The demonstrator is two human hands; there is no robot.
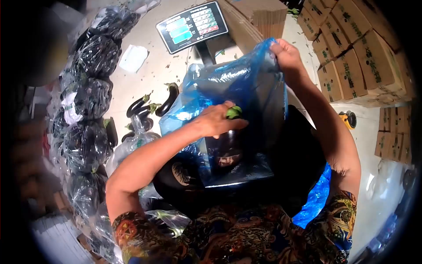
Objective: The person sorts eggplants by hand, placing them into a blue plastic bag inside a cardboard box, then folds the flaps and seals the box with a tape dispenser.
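My left hand (215, 121) reaches into the mouth of a blue plastic bag (228, 77), its fingers around the green-capped top of a dark purple eggplant (231, 141). With my right hand (288, 55) I grip the bag's upper right edge and hold it up. The bag lines a box-like shape in front of my lap; how much lies deeper in it is too dark to tell. Several loose eggplants (168, 100) lie on the floor left of the bag, beside a clear plastic bag (132, 147).
Clear bags packed with eggplants (88, 103) form a row on the left. A scale display (192, 27) stands ahead, near flattened cardboard (259, 17). Stacked cartons (351, 57) rise on the right, with a tape roll (348, 119) below. White paper (133, 58) lies on the floor.
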